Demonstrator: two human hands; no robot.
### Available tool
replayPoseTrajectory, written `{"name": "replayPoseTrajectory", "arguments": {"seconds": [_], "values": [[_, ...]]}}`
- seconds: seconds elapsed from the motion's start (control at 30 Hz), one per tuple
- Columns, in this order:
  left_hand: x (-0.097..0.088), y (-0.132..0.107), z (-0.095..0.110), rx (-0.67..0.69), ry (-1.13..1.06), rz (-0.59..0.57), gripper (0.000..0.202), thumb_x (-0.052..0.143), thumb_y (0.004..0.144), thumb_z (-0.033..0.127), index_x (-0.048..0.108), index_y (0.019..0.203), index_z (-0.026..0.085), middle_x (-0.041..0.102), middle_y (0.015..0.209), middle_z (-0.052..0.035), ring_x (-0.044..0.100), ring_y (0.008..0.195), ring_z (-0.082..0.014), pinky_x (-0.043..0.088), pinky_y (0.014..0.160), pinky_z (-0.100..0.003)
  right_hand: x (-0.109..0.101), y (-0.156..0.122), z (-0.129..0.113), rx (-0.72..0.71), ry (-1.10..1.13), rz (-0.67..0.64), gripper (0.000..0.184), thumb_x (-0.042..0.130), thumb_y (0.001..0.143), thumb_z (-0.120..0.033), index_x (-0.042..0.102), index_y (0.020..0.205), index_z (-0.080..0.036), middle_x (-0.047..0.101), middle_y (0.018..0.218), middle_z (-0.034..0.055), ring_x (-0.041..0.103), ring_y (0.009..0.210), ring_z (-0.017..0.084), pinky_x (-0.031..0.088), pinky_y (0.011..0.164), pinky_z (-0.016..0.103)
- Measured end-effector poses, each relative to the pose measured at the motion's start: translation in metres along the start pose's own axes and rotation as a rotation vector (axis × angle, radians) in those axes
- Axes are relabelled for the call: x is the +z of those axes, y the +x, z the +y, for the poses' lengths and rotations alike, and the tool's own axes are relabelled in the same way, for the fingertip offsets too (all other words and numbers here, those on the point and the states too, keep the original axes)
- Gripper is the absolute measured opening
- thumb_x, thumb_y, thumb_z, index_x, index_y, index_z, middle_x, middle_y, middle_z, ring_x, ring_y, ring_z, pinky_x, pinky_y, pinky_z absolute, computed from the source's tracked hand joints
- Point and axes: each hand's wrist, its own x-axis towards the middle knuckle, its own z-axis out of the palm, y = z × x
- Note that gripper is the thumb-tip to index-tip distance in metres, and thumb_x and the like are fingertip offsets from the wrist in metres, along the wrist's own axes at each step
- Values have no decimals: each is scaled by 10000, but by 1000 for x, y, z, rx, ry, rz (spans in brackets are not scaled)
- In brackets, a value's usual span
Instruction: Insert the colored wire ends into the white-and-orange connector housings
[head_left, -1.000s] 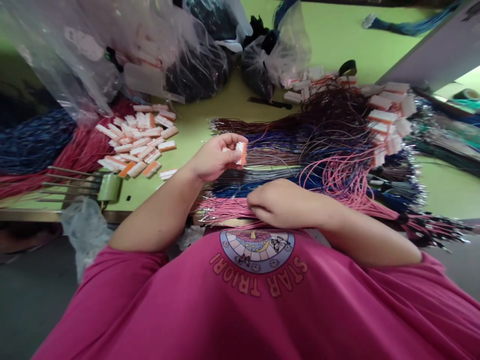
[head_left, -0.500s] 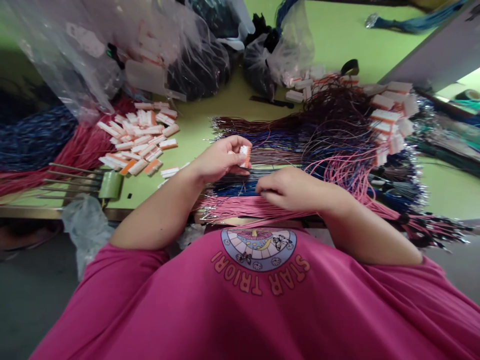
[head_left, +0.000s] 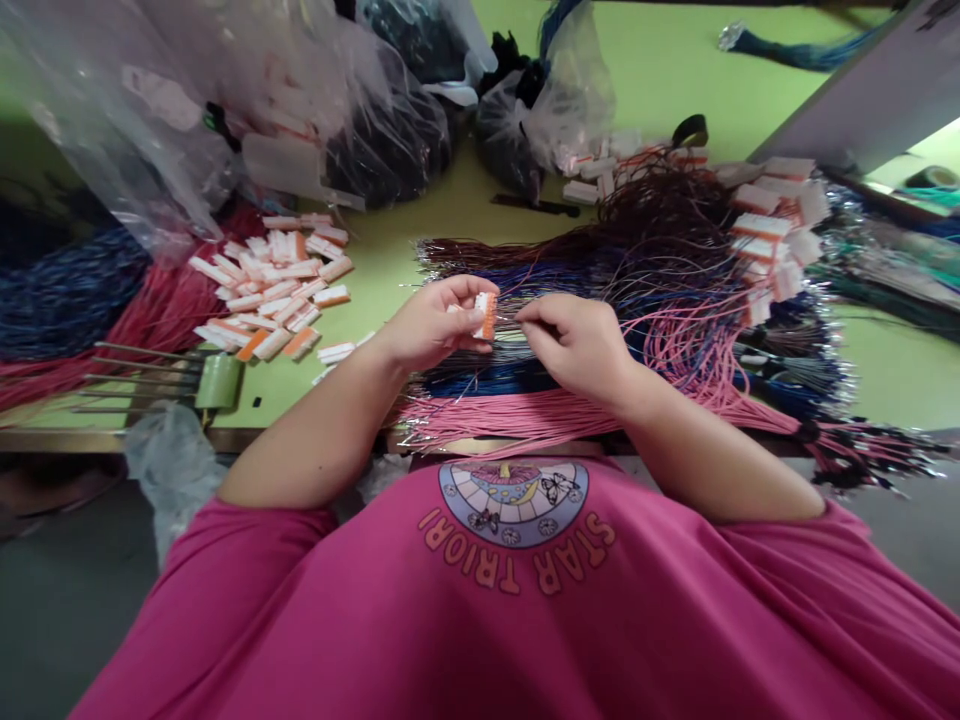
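Note:
My left hand (head_left: 439, 322) is closed around a white and orange connector housing (head_left: 486, 316), its orange face turned to the right. Just right of it, my right hand (head_left: 576, 345) makes a pinch, and a thin wire (head_left: 507, 318) shows between its fingertips and the housing. The wire's tip is too small to make out, so I cannot tell whether it is inside the housing. Beneath both hands lie bundles of loose wires: brown and purple at the back, blue (head_left: 499, 379) in the middle, pink (head_left: 510, 412) along the front edge.
A pile of connector housings (head_left: 281, 285) lies to the left, beside a green cylinder with metal rods (head_left: 220, 382). Plastic bags (head_left: 390, 130) stand at the back. On the right are wired housings (head_left: 765, 235) and tangled wires. A dark flat tool (head_left: 534, 205) lies behind the wires.
My right hand has risen from the blue and pink wires to beside the connector housing, now with a thin wire at its fingertips. My left hand has kept its hold on the housing.

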Motion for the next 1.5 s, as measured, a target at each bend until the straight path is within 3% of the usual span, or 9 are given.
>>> {"name": "replayPoseTrajectory", "arguments": {"seconds": [0.37, 0.67, 0.83, 1.0, 1.3, 1.5], "values": [[2, 1, -2, 15, 51, 16, 515, 873, 605, 213, 591, 1035, 192, 638, 776, 54, 638, 622, -86, 583, 615, -243, 7, 3, 2, 11, -252, -90, 342, 417, 1009, -254, 738, 956, -149, 765, 953, 125, 626, 865, 216, 387, 779, 325], [4, 2, -6, 100, 107, 60, 506, 907, 585, 251, 594, 979, 201, 646, 734, 50, 638, 606, -104, 570, 610, -255, 7, 9, -3, 35, -309, -152, 324, 415, 1018, -243, 723, 995, -144, 757, 956, 120, 621, 844, 213, 359, 753, 322], [5, 1, -4, 35, 87, 50, 447, 855, 623, 230, 616, 999, 183, 633, 728, 50, 621, 599, -89, 557, 586, -234, 9, 3, -3, -55, -465, -145, 394, 354, 1034, -200, 739, 971, -147, 737, 913, 131, 593, 835, 221, 339, 747, 348], [4, 0, -1, -18, 35, 4, 416, 872, 664, 277, 650, 995, 161, 633, 724, 36, 594, 568, -69, 509, 520, -197, 11, 2, -1, -170, -485, -115, 522, 267, 1077, -225, 773, 966, -163, 695, 812, 104, 544, 779, 204, 339, 734, 354], [5, 0, 1, -55, -25, 57, 346, 885, 648, 232, 698, 928, 149, 644, 651, 30, 579, 543, -76, 475, 482, -191, 13, 3, 0, -261, -523, -146, 555, 246, 1098, -256, 786, 1012, -161, 687, 828, 105, 477, 745, 192, 295, 683, 373], [4, 1, 1, -109, -46, -3, 256, 883, 652, 253, 732, 829, 147, 610, 568, 28, 497, 467, -53, 403, 436, -184, 8, 6, 2, -350, -516, -197, 551, 242, 1116, -277, 770, 985, -190, 666, 798, 84, 430, 727, 184, 289, 681, 380]]}}
